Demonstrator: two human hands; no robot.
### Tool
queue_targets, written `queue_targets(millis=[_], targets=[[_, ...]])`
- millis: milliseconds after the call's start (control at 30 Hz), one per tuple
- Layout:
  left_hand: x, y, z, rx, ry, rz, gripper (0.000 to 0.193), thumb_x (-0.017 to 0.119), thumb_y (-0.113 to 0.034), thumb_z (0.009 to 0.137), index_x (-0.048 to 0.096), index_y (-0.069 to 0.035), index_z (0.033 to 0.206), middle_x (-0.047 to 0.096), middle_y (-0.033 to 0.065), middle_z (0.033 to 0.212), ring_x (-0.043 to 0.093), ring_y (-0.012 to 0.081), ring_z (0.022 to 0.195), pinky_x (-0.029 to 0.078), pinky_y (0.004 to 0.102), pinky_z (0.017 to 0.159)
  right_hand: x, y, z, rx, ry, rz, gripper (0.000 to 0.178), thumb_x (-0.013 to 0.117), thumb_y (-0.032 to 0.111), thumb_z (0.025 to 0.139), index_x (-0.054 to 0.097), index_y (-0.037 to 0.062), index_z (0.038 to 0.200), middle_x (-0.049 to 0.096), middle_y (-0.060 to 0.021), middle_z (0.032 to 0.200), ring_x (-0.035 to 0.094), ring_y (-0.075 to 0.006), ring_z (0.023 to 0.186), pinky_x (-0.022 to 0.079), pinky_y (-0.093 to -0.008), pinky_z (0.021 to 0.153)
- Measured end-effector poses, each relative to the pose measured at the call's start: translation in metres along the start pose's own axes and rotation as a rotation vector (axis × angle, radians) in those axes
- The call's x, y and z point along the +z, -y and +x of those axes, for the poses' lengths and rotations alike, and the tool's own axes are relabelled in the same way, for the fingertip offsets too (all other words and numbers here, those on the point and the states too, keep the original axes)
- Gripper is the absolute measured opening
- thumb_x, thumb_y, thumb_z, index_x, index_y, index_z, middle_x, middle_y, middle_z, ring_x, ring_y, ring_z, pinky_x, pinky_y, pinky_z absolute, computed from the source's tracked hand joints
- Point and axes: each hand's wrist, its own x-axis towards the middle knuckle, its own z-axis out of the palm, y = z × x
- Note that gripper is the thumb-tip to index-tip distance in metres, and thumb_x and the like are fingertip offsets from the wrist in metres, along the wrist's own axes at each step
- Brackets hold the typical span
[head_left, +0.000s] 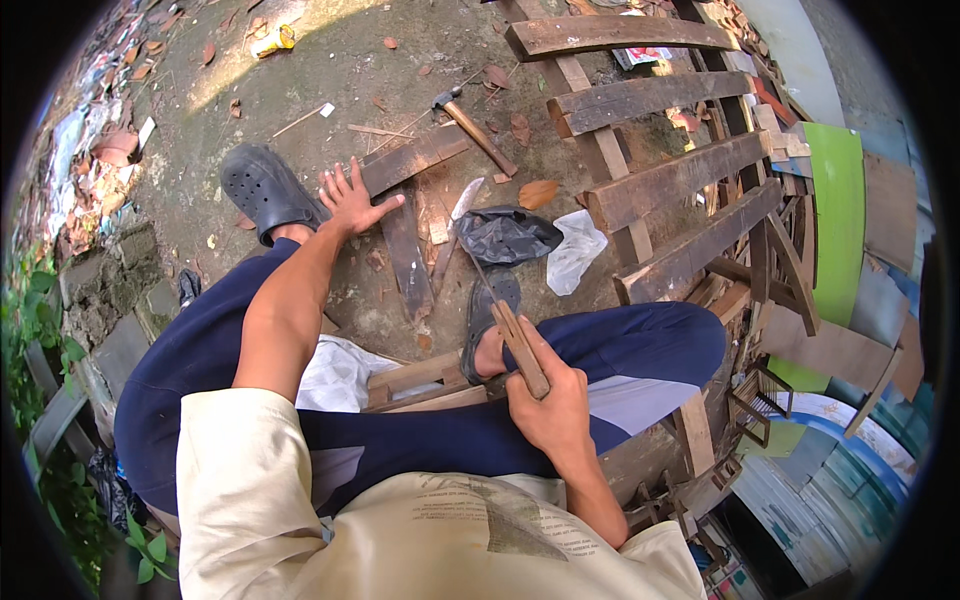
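Observation:
My left hand (348, 203) is stretched forward, fingers spread, at the near left end of a short brown board (418, 158) on the ground. A second short board (406, 255) runs toward me from beneath that area. My right hand (552, 408) is wrapped round the wooden handle (520, 352) of a thin-bladed tool above my right thigh. Its narrow blade points away from me, seen nearly edge-on; the exact kind is unclear. Beyond the boards lies a hammer (480, 135) with a wooden handle. A black plastic bag (508, 235) rests near the blade.
Slatted wooden framing (665, 185) stands at the right, with green panels (838, 230) behind. A white plastic bag (576, 252) and a brown leaf (538, 194) lie nearby. White cloth (345, 375) and wood pieces are between my legs. Litter and rubble (120, 270) line the left.

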Motion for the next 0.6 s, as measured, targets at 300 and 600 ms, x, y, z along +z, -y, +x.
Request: queue_targets(millis=[300, 600], targets=[[0.017, -0.077, -0.008, 0.152, -0.497, 0.006, 0.119, 0.052, -0.079, 0.092, 0.010, 0.006, 0.164, 0.003, 0.0324, 0.171, -0.001, 0.0461, 0.160, 0.005, 0.0560, 0.129, -0.020, -0.044, -0.044, -0.157, -0.257, 0.218, 0.057, 0.061, -0.004, 0.085, 0.060, -0.0039, 0.142, 0.077, -0.0178, 0.117, 0.073, -0.0136, 0.095, 0.056, -0.0272, 0.082], [0.022, -0.149, -0.046, 0.940, 0.334, 0.418, 0.087, 0.052, -0.061, 0.100, 0.032, -0.003, 0.162, 0.026, 0.0219, 0.170, 0.018, 0.0415, 0.159, 0.018, 0.0506, 0.129, -0.019, -0.062, -0.038, -0.195, -0.318, 0.328, 0.056, 0.064, -0.001, 0.085, 0.061, -0.0041, 0.142, 0.076, -0.0225, 0.116, 0.076, -0.0219, 0.104, 0.057, -0.0311, 0.087]])
